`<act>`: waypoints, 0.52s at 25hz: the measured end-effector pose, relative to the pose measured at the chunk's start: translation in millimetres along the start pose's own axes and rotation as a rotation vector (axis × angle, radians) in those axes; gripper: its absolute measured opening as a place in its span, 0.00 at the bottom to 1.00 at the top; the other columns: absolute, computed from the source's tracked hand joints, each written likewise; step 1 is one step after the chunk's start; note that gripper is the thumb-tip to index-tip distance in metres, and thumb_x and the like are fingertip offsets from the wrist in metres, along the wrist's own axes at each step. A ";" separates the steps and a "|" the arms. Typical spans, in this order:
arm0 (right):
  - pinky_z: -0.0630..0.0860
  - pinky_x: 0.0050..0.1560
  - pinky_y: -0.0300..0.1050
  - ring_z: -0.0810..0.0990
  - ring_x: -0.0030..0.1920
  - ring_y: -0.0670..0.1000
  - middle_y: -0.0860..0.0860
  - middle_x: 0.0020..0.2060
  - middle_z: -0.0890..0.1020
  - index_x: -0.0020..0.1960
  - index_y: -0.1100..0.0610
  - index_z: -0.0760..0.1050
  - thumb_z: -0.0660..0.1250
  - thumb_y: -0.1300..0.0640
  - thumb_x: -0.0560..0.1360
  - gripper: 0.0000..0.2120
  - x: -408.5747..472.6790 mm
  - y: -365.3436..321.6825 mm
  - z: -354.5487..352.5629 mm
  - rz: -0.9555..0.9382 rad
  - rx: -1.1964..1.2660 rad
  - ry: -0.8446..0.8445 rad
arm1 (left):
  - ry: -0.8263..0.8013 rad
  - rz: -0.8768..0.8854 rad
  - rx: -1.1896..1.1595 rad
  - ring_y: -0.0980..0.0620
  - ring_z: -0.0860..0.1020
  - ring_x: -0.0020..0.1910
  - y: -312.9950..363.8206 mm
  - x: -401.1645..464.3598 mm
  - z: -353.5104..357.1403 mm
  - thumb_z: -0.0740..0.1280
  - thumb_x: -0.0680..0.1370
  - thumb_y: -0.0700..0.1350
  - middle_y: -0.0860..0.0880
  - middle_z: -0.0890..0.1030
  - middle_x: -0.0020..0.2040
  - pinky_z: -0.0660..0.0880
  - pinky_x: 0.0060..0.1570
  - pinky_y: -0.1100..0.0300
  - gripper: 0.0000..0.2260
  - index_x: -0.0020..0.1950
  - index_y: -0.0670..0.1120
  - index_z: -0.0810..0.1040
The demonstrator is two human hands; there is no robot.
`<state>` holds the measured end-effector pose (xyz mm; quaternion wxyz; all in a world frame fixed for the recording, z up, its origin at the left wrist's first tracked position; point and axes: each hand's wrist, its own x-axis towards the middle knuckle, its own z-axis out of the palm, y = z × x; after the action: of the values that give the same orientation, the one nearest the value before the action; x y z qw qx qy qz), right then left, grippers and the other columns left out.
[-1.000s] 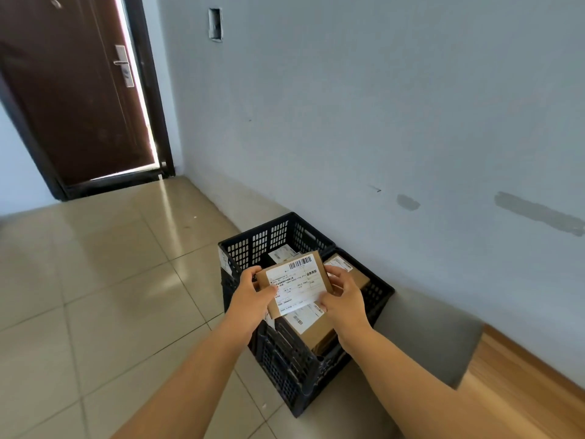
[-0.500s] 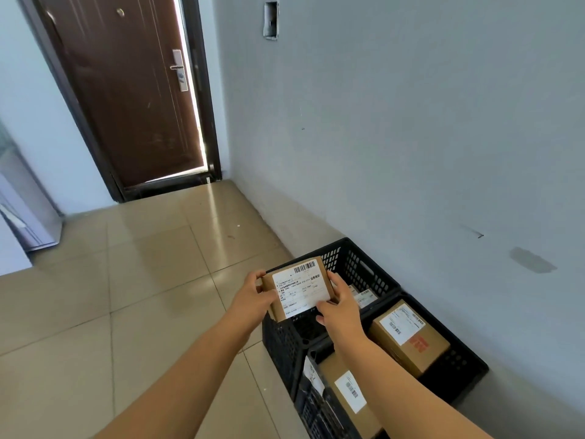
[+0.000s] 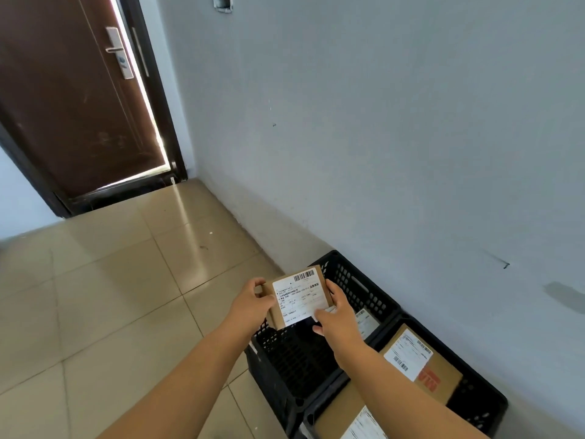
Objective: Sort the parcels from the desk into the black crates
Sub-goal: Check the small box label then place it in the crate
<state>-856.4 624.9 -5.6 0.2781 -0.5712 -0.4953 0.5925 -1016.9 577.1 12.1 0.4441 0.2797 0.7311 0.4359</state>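
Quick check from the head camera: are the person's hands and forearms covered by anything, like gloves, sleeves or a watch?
No. The left hand and right hand are bare, without gloves or visible rings. Both forearms are uncovered as far as the frame shows: no sleeves, watch or wristband.

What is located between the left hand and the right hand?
The head view shows a labelled brown parcel, gripped between the left hand and the right hand.

both hands grip a labelled parcel above a black crate.
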 end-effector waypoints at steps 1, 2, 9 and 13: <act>0.82 0.50 0.51 0.79 0.47 0.49 0.39 0.48 0.75 0.73 0.46 0.61 0.61 0.71 0.76 0.32 13.6 -1.7 0.2 0.017 0.002 0.022 | -0.025 0.005 0.022 0.53 0.78 0.45 2.5 19.0 3.5 0.63 0.76 0.39 0.51 0.78 0.52 0.76 0.41 0.61 0.14 0.58 0.54 0.68; 0.82 0.50 0.51 0.80 0.49 0.50 0.40 0.49 0.76 0.73 0.46 0.61 0.61 0.71 0.76 0.32 27.7 -3.8 1.3 0.031 0.010 0.043 | -0.051 0.012 0.050 0.53 0.79 0.45 5.1 39.3 6.8 0.63 0.76 0.39 0.53 0.78 0.50 0.76 0.41 0.61 0.14 0.56 0.54 0.68; 0.81 0.53 0.48 0.78 0.56 0.49 0.43 0.51 0.79 0.74 0.46 0.60 0.62 0.72 0.73 0.36 134.0 -22.4 21.5 0.155 0.086 0.223 | -0.330 0.075 0.331 0.62 0.75 0.41 33.2 193.7 21.9 0.65 0.76 0.41 0.57 0.75 0.45 0.71 0.27 0.71 0.11 0.54 0.51 0.68; 0.79 0.56 0.49 0.75 0.59 0.50 0.45 0.54 0.78 0.76 0.46 0.57 0.61 0.70 0.74 0.35 183.1 -19.5 35.3 0.234 0.118 0.314 | -0.554 0.186 0.517 0.60 0.78 0.45 33.1 264.4 35.4 0.66 0.77 0.43 0.54 0.77 0.52 0.72 0.29 0.74 0.17 0.64 0.51 0.69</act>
<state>-929.8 786.3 -66.5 0.3146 -0.6929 -0.3405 0.5523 -1103.3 816.7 -73.8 0.4980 0.5544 0.6409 0.1837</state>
